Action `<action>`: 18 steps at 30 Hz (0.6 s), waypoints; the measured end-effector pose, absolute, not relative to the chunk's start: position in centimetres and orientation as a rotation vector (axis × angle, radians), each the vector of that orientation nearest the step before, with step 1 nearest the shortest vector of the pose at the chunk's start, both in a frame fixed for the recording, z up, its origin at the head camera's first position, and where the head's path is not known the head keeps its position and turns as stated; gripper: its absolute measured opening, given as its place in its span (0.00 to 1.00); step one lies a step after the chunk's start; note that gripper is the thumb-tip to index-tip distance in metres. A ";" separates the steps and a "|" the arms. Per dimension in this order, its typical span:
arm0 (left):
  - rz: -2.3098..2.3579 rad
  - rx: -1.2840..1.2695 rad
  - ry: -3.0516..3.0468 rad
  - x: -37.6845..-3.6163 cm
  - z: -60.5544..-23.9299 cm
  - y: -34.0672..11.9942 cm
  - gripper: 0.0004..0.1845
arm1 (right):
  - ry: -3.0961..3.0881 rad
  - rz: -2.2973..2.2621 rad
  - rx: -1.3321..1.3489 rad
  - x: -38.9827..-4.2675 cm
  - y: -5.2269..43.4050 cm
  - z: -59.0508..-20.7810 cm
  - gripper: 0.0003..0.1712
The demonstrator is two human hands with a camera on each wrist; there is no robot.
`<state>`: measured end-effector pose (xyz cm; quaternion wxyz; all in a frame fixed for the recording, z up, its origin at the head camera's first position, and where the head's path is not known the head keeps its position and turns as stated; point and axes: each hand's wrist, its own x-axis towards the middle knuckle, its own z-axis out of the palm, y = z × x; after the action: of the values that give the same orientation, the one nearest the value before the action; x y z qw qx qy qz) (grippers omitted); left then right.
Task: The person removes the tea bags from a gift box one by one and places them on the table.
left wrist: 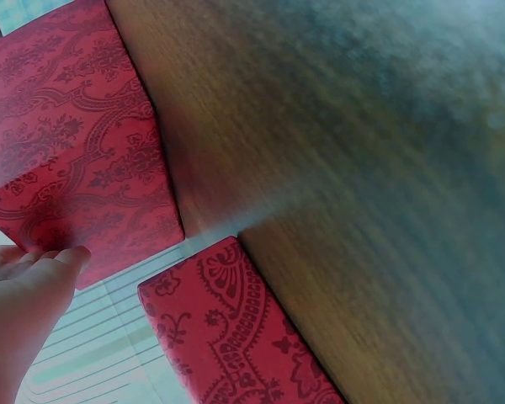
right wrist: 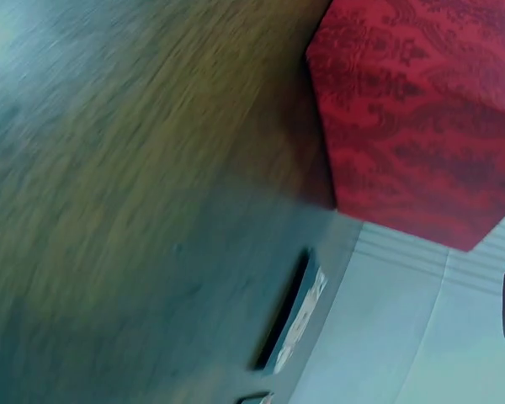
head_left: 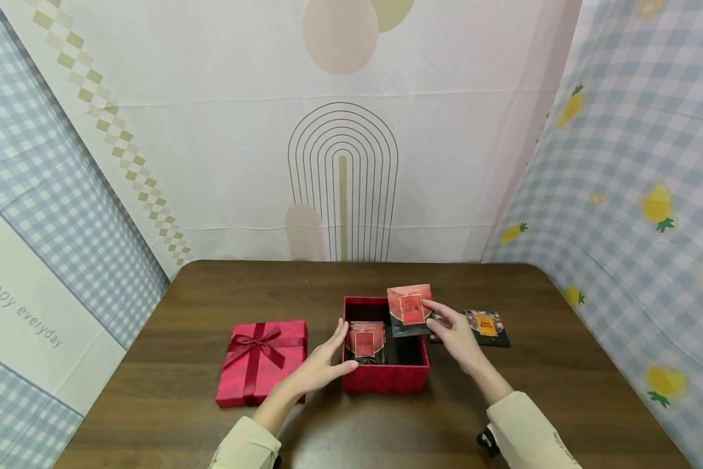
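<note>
Step, seemingly: shifting packet [head_left: 408, 311] into or out of box [head_left: 385, 379]; direction unclear. Right fingers [head_left: 443, 310] pinch packet by right edge, above box's right half. Left fingers [head_left: 335, 335] extended, resting against box's left side. Next move likely calls for upright packet, rim cleared. Box's left half: red packets [head_left: 365, 342]. On surface [head_left: 210, 306]: lid [head_left: 240, 381] left, black pack [head_left: 487, 327] right.
</note>
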<state>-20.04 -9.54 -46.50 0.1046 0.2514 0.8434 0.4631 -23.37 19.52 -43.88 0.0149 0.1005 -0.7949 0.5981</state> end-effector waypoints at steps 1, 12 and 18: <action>1.366 0.740 2.487 -20.0 -46.5 -9.5 0.44 | -2.462 1.887 0.297 -23.3 19.8 -43.8 0.23; 1.357 0.750 2.500 -20.2 -46.5 -9.5 0.43 | -2.331 1.990 0.174 -22.9 22.8 -43.8 0.25; 1.359 0.754 2.500 -20.1 -46.5 -9.6 0.42 | -2.321 1.953 0.163 -23.0 24.7 -44.0 0.27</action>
<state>-20.14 -9.56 -46.53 0.0989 0.2551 0.8450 0.4594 -23.03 24.67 -44.02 0.0516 0.0536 -0.7630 0.6421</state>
